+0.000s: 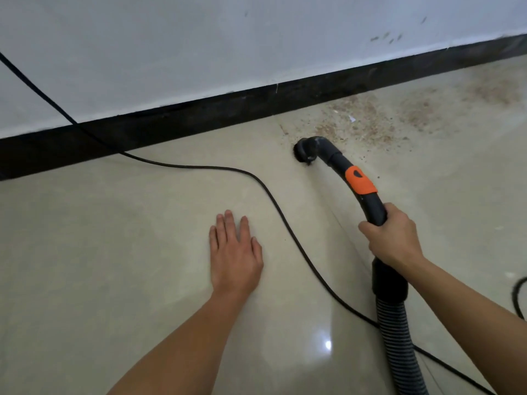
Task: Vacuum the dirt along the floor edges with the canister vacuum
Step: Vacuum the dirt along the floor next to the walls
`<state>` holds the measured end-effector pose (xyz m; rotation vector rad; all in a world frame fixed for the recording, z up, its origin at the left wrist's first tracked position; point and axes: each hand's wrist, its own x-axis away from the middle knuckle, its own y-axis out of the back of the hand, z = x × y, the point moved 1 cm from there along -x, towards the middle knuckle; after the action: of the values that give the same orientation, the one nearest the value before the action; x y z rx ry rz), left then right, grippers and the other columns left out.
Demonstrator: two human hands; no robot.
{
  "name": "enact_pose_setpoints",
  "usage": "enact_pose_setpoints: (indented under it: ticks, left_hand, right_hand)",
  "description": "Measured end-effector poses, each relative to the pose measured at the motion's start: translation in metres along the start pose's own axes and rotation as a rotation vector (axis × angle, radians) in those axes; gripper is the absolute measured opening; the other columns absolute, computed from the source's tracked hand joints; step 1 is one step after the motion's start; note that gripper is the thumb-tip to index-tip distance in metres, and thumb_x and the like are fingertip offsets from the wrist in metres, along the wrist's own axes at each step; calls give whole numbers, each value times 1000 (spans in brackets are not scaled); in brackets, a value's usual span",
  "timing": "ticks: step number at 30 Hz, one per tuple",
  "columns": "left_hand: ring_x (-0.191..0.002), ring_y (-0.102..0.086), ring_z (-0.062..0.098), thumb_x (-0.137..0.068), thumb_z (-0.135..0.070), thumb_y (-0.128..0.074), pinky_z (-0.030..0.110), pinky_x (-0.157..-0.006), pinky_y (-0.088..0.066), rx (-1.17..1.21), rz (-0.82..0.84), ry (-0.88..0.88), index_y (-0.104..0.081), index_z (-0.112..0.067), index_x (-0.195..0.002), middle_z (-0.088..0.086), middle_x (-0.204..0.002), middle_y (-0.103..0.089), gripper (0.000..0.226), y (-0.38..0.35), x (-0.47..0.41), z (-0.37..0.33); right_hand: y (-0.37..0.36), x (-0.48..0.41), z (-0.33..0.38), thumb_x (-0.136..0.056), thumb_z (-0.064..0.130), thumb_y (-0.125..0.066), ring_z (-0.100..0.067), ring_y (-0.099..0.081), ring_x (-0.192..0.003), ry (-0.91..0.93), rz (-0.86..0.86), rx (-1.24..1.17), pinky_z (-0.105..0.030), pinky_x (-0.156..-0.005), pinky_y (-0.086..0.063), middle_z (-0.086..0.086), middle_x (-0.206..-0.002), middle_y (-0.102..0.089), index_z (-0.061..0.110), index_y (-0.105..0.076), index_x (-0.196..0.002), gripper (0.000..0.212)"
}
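Nearest: ribbed grey vacuum hose [396, 332] runs up from the bottom edge into a black cuff, right of centre. The canister body is out of frame.

Left hand [235, 252] lies palm down on the glossy beige floor tile [114, 238], fingers straight and together, holding nothing. It is near the cord but apart from it.

Right hand [392, 238] is wrapped around the black curved handle tube [373, 206] just above the cuff, fingers curled tight on it.

Black power cord [256, 181] snakes across the floor between the two hands, passes under or behind the hose low down, and climbs the wall at far left. A second dark cable loop [517, 295] shows at the right edge.

Orange slider [360, 180] sits on the tube above the right hand. Beyond it the tube bends down to a round brush nozzle [306, 151]; it looks to be touching the floor, though contact is hard to confirm from this angle.

Brown dirt [370, 124] is scattered just beyond and to the right of the nozzle, spreading along the floor edge, with a small white scrap [352, 118] in it.

Black baseboard [171, 121] runs diagonally behind. The white wall [199, 38] above it has a few dark scuff marks [387, 38] at upper right.
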<state>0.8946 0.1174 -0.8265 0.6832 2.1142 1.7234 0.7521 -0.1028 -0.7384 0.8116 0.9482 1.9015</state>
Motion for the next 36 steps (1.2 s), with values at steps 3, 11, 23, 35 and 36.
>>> enact_pose_setpoints:
  ticks: [3, 11, 23, 35, 36]
  left_hand:
    - [-145, -20, 34, -97, -32, -37, 45, -120, -14, 5, -12, 2, -40, -10, -145, 21, -155, -27, 53, -1, 0, 0]
    - [-143, -27, 36, -93, -35, -24, 47, -118, -21, -11, -37, 3, -45, -9, -142, 22, -152, -33, 59, 0, -1, -2]
    - [-143, -27, 36, -94, -35, -24, 48, -117, -24, -8, -47, 2, -46, -9, -141, 22, -151, -34, 59, 0, 0, 0]
    - [-142, -28, 36, -94, -34, -27, 48, -117, -23, 7, -38, -2, -47, -9, -141, 22, -151, -35, 57, 1, 0, -1]
    - [-142, -28, 36, -94, -33, -30, 47, -117, -23, 6, -36, -2, -47, -9, -141, 22, -151, -35, 55, 1, 0, -1]
  right_hand:
    - [-8, -11, 13, -77, 22, -64, -34, -64, -65, 59, 24, 42, -43, -64, -56, -11, -76, -62, 17, -52, -95, 22]
    - [-14, -54, 42, -76, 23, -66, -33, -62, -69, 86, 19, 77, -40, -64, -53, -13, -82, -63, 15, -53, -96, 25]
    - [-41, -78, 87, -77, 23, -66, -21, -57, -63, 136, 50, 67, -27, -50, -38, -3, -78, -56, 17, -51, -99, 28]
    - [-1, -26, 36, -71, 21, -68, -26, -61, -56, 195, 120, 158, -34, -55, -52, -6, -68, -60, 24, -47, -80, 23]
    - [1, -17, 29, -70, 21, -69, -25, -61, -55, 216, 143, 166, -33, -53, -51, -4, -66, -60, 24, -47, -79, 24]
